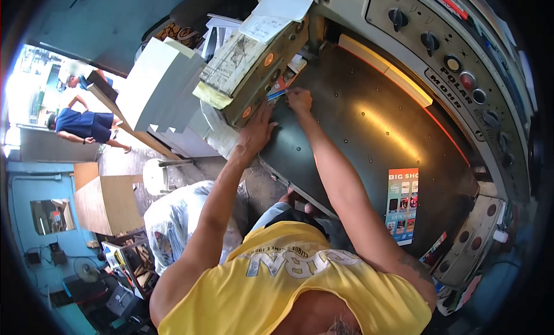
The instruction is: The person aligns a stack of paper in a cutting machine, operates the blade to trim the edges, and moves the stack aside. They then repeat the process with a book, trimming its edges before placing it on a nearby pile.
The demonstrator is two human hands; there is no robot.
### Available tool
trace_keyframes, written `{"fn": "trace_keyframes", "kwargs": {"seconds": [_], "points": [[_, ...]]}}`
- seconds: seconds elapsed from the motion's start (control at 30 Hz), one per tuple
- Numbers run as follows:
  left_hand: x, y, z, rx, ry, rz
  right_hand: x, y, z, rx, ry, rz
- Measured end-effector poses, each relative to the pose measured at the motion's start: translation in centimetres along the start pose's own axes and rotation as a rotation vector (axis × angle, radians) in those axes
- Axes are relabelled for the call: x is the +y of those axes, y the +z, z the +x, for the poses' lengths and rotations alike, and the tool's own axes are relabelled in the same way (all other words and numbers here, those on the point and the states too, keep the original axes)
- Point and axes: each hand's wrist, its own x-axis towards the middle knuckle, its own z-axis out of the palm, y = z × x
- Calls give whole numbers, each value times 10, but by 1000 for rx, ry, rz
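Observation:
At the machine bed's far left, both arms reach toward a small piece of printed paper (277, 95) in blue and red, lying against the side guide (254, 95). My right hand (299, 99) is closed, its fingertips pinched at the paper's right end. Fingers stretched out, my left hand (259, 129) lies at the guide's near end, with its fingertips near the paper's left end. A tall printed sheet headed "BIG SHO" (403, 205) rests on the dark metal bed (346, 124), to the right of my right forearm.
A Polar Mohr control panel (456, 75) curves along the back right. Large white paper stacks (158, 84) stand at left. A plastic-wrapped bundle (184, 219) sits on the floor beside me. Two people are farther off, one in a dark blue outfit (86, 124).

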Motion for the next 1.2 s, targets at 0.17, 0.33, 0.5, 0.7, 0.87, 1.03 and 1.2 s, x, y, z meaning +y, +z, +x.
{"fn": "trace_keyframes", "kwargs": {"seconds": [0.17,0.33,0.5,0.7,0.87,1.03,1.2], "points": [[-38,31,31,16,-145,-108,-24,-33,-29,126,173,243],[-59,60,17,-91,-314,-307,45,-131,-51,289,-131,421],[-24,45,27,-158,-310,-386,109,-219,-85,300,-126,201],[71,60,24,-273,410,-68,94,-227,-134,232,119,592],[117,99,42,-186,360,-67,93,-178,-164,405,60,684],[137,84,109,-354,264,-200,111,-179,-161,519,104,648],[143,124,269,-354,-822,-1437,89,-216,-135,703,139,485]]}}
